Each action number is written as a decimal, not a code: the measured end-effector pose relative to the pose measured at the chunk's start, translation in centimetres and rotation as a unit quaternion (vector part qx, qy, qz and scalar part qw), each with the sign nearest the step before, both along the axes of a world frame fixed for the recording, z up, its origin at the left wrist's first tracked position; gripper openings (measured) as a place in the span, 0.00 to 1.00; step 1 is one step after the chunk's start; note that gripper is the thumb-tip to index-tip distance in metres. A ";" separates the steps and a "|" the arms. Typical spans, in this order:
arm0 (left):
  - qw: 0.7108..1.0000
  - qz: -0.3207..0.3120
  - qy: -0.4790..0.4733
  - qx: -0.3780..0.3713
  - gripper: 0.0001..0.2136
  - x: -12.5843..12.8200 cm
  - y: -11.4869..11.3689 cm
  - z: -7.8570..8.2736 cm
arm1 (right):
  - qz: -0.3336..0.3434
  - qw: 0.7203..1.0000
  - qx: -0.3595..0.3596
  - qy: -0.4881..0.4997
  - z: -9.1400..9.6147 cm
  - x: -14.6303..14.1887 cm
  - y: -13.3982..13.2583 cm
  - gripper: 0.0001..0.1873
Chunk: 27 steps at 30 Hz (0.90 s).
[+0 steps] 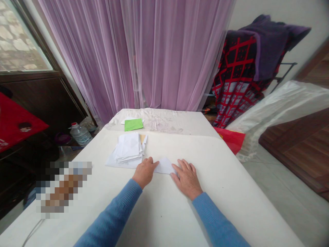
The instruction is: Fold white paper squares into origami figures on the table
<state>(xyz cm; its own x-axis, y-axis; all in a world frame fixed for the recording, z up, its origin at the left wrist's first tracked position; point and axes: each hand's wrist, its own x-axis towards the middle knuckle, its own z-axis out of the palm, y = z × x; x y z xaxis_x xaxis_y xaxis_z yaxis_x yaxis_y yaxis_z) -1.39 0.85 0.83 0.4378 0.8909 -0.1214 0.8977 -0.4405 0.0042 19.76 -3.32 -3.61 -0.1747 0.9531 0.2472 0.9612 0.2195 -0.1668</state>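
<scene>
Two-handed, we should press the white paper (164, 166) flat: left hand (144, 173), 9 o'clock, grip unclear; right hand (187, 179), 3 o'clock, fingers apart.

paper (163, 166) partly hid. by fingers (177, 168), obj (64, 190) pixelated.

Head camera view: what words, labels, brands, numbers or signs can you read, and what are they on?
No text can be read.
Red item at left: pale marks by the picture's edge, cut off and unreadable.
Red item at right: yellow marks, too small and blurred.
Paper stack: no writing I can make out.
</scene>
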 end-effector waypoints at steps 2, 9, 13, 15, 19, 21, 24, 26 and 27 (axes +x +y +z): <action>1.000 0.002 0.005 0.003 0.25 0.2 -0.1 0.1 | 0.005 1.000 -0.002 -0.001 0.1 -0.1 0.0 0.21; 1.000 0.005 0.021 0.000 0.26 0.9 -0.3 0.6 | 0.014 1.000 -0.012 -0.006 -0.2 -0.3 0.2 0.27; 1.000 -0.007 0.005 -0.006 0.26 0.0 -0.5 0.4 | 0.014 1.000 -0.011 -0.007 -0.3 0.0 -0.1 0.27; 1.000 -0.008 0.001 -0.008 0.26 -0.4 -0.6 0.3 | 0.013 1.000 -0.009 -0.008 -0.2 0.2 -0.4 0.26; 1.000 -0.010 -0.004 -0.008 0.25 -0.7 -0.7 0.1 | 0.012 1.000 -0.007 -0.006 -0.1 0.4 -0.7 0.24; 1.000 -0.008 -0.005 -0.007 0.25 -0.5 -0.6 0.0 | 0.012 1.000 -0.009 -0.005 -0.1 0.3 -0.6 0.24; 1.000 0.002 -0.005 0.000 0.26 0.0 -0.6 -0.1 | 0.011 1.000 -0.013 -0.003 -0.1 0.0 -0.3 0.25; 1.000 0.007 -0.004 0.003 0.26 0.2 -0.6 0.0 | 0.009 1.000 -0.015 -0.002 -0.1 -0.2 -0.1 0.26; 1.000 0.008 -0.005 0.003 0.27 0.2 -0.6 0.0 | 0.009 1.000 -0.015 -0.001 -0.2 -0.3 0.0 0.26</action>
